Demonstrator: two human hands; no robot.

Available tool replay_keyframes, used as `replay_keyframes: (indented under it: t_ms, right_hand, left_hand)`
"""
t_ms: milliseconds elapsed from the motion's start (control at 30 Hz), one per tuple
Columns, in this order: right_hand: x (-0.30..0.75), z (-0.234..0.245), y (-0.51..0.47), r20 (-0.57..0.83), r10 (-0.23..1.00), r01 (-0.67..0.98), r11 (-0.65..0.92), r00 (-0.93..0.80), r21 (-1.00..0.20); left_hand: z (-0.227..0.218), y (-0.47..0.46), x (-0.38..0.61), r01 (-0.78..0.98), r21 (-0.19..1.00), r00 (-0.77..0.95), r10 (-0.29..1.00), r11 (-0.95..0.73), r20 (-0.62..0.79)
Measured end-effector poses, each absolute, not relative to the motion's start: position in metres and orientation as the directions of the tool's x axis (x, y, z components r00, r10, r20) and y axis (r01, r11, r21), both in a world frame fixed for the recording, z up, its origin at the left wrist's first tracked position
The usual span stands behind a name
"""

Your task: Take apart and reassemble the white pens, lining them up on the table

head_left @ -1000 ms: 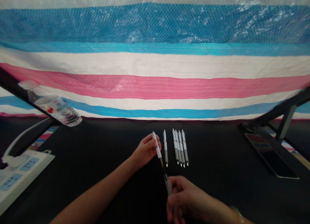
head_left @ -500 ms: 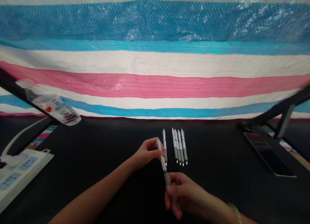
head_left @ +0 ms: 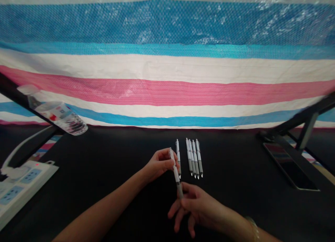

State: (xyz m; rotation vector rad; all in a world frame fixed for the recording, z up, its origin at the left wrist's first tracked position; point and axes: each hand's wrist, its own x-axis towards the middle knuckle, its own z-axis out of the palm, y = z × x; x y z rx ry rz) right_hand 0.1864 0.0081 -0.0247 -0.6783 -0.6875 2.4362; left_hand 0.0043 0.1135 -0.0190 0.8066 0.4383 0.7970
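Observation:
Between my hands a white pen (head_left: 176,175) with a grey grip is held at a tilt above the black table (head_left: 125,214). My left hand (head_left: 160,165) pinches its upper, white end between thumb and fingers. Lower down, my right hand (head_left: 195,203) grips the grey end between thumb and index finger, its other fingers spread; the tip is hidden there. Just behind the held pen lies a single similar pen (head_left: 178,149), partly covered by my left fingers. To its right several more white and grey pens (head_left: 194,158) lie side by side, tips toward me.
A smartphone (head_left: 289,167) lies at the right near a black support bar (head_left: 309,126). On the left are a white power strip (head_left: 28,182) with a plugged-in cable and a tilted clear plastic bottle (head_left: 64,118). A striped sheet (head_left: 167,92) hangs behind the table.
My right hand's lower fingers have spread out to the left, while its thumb and index finger stay on the pen. My left hand and the lying pens look the same.

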Motion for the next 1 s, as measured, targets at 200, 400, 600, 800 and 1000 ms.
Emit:
replay_keyframes:
  t_ms: [200, 400, 600, 800, 1000]
  right_hand:
    - [0.1849, -0.0225, 0.0062, -0.328, 0.620, -0.356, -0.723, -0.713, -0.593]
    - [0.1840, -0.0199, 0.0080, -0.318, 0.634, -0.384, -0.718, -0.705, -0.581]
    - [0.1837, -0.0234, 0.0061, -0.354, 0.641, -0.368, -0.718, -0.681, -0.591]
    - [0.1833, -0.0183, 0.0065, -0.380, 0.624, -0.356, -0.739, -0.683, -0.572]
    - [0.1828, -0.0262, 0.0039, -0.377, 0.645, -0.322, -0.703, -0.665, -0.634]
  left_hand:
    - [-0.0183, 0.1140, 0.0052, -0.451, 0.778, 0.637, 0.768, 0.437, -0.061]
    - [-0.0185, 0.1138, 0.0053, -0.445, 0.780, 0.633, 0.771, 0.440, -0.074]
    - [-0.0201, 0.1135, 0.0055, -0.434, 0.793, 0.647, 0.761, 0.428, -0.057]
    - [-0.0204, 0.1142, 0.0058, -0.461, 0.779, 0.633, 0.773, 0.426, -0.048]
    - [-0.0217, 0.1142, 0.0055, -0.483, 0.763, 0.631, 0.775, 0.430, -0.037]
